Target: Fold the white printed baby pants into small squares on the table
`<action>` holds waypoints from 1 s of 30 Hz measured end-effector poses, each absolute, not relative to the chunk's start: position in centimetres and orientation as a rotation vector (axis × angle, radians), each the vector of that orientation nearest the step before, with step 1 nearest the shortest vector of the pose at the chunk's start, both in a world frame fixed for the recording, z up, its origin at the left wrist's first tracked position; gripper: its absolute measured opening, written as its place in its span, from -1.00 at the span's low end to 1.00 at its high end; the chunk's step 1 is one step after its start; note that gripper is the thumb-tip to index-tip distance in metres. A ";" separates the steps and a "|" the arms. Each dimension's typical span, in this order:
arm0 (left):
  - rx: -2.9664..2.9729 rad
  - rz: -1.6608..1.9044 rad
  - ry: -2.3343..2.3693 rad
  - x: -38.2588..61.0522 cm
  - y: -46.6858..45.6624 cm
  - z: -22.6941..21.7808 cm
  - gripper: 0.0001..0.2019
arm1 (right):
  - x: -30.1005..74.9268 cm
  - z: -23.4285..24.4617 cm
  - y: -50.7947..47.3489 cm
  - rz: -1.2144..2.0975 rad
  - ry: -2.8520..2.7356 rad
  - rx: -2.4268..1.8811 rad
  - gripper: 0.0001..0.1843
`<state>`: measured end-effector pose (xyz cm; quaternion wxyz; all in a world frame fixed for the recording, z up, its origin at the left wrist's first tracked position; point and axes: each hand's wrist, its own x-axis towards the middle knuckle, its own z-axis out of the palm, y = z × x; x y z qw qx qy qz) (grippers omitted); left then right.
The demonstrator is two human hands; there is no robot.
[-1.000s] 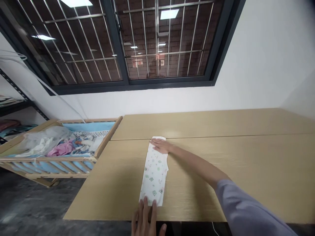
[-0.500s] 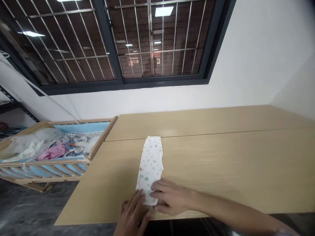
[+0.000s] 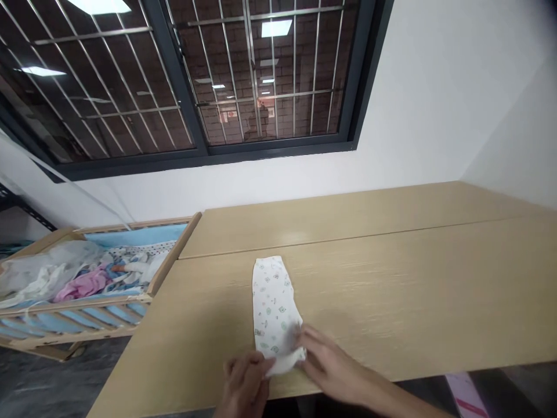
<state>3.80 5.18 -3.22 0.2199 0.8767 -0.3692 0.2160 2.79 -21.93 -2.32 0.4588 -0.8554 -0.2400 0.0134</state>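
A pair of white baby pants (image 3: pixel 274 307) with a small green and grey print lies folded lengthwise on the wooden table, its narrow end pointing away from me. My left hand (image 3: pixel 247 377) is closed on the near left corner, fingers pinched together. At the near right corner, my right hand (image 3: pixel 326 360) pinches the cloth between thumb and fingers. Between the two hands the near edge is raised a little and curls over, showing plain white fabric. The fingertips of my right hand are slightly blurred.
The light wooden table (image 3: pixel 391 290) has a seam across it and ends at a white wall. To the left stands a wooden crib (image 3: pixel 174 255) with blue lining, holding a pink cloth (image 3: pixel 85 284) and other fabrics. Above is a barred window (image 3: pixel 270 75).
My hands have gone from lying on the near end of the pants to gripping its corners. The near edge has come up, and the pants have slid toward me and turned slightly.
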 end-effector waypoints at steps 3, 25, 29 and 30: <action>2.356 0.480 -0.798 8.8 4.5 -0.6 -0.78 | 7.8 -0.5 -23.1 -0.017 -0.414 -1.957 -0.74; 2.391 0.117 -0.342 28.6 -2.5 -0.4 -0.77 | 26.7 -5.3 -21.2 -0.081 0.195 -1.763 -0.66; 2.542 0.236 -0.264 24.9 -3.3 -0.3 -0.59 | 25.6 -3.3 -22.1 -0.170 0.093 -1.958 -0.55; 2.573 0.278 -0.267 23.0 -3.4 -0.7 -0.54 | 24.9 -2.5 -22.3 -0.224 -0.017 -2.049 -0.49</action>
